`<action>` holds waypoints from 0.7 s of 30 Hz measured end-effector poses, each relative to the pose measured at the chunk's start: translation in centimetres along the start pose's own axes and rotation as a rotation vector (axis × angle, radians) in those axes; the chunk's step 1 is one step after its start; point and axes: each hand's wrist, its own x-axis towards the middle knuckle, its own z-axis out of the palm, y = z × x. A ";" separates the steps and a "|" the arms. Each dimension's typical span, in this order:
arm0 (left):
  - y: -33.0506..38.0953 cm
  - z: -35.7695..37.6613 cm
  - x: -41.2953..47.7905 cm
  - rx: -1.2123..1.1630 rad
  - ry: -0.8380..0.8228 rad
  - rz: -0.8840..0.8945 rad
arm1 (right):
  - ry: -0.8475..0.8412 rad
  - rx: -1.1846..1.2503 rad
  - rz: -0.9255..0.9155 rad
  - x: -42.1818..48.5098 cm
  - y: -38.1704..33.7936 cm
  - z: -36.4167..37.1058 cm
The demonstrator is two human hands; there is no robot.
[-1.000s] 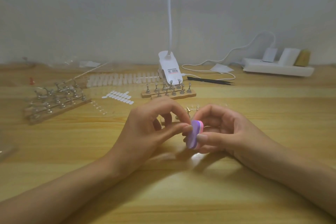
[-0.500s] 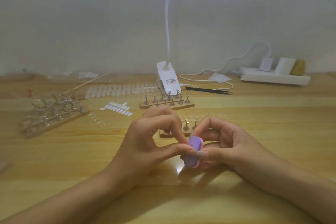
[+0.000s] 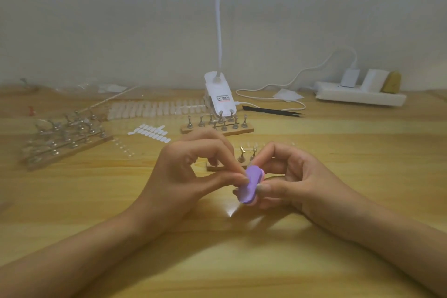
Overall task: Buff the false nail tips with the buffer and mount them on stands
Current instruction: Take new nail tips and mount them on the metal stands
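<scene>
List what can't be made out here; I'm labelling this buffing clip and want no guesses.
Head view:
- Any nail tip in the left hand: hidden by its fingers and the buffer.
- Lower fingers of the right hand: behind the buffer.
- Head of lamp: cut off by top edge.
- Its label: blurred.

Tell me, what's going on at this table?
A person is working on false nails. The right hand grips a purple buffer, and the left hand pinches something tiny against it, probably a nail tip, though it is too small to see. Just behind the hands sits a small wooden stand with metal pegs; more stands and rows of loose nail tips lie further back on the table.
</scene>
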 end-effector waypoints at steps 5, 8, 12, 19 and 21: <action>0.1 0.0 -0.1 0.000 -0.006 0.015 | 0.015 0.023 -0.014 0.1 0.1 -0.1; 0.1 0.1 -0.1 0.028 -0.025 0.028 | -0.013 0.015 -0.019 0.0 0.0 -0.1; 0.0 0.1 -0.2 0.035 -0.021 0.046 | 0.057 0.052 -0.035 0.0 0.0 0.1; 0.0 0.2 -0.2 0.070 0.033 0.036 | 0.006 -0.005 -0.029 -0.3 -0.1 0.2; 0.0 0.2 -0.2 0.048 0.059 0.000 | 0.066 0.057 -0.028 -0.2 0.0 0.1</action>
